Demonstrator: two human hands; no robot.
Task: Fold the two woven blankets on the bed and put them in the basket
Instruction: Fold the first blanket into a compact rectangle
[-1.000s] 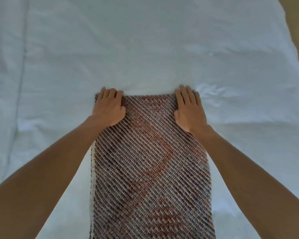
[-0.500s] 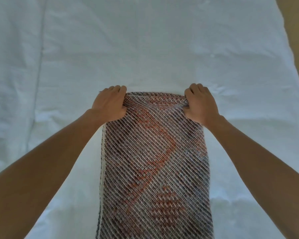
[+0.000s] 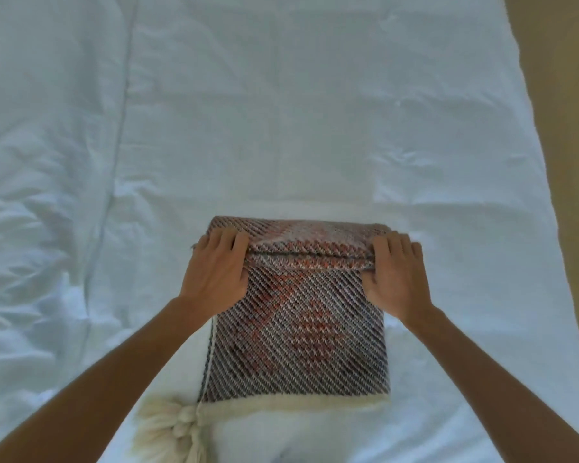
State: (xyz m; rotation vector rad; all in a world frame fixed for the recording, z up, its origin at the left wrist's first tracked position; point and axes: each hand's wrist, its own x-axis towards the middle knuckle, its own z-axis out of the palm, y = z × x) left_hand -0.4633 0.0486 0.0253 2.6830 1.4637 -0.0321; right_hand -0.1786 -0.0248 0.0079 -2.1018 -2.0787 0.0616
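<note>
Since half a second ago the far end of the woven blanket (image 3: pixel 301 329) has been turned over and drawn back toward the cream tassel (image 3: pixel 171 426), so the strip is now shorter and has a doubled flap at the end away from the tassel. The left hand (image 3: pixel 214 275) grips the flap's corner on the tassel's side and the right hand (image 3: pixel 395 279) grips the opposite corner. The fingers of both hands curl over the turned edge, and the thumbs are hidden beneath it.

The blanket lies flat on the white bed (image 3: pixel 281 111), with the tassel at its near left corner. It looks thick, soft and limp, with some weight. It should drape rather than hold a crease, so the two corners of the flap are probably the best hold, kept level so the layers stay square.

The weave is diagonal dark and pale stripes with rust-orange diamonds, and a cream border (image 3: pixel 298 401) runs out from the tassel. No basket is in view.
</note>
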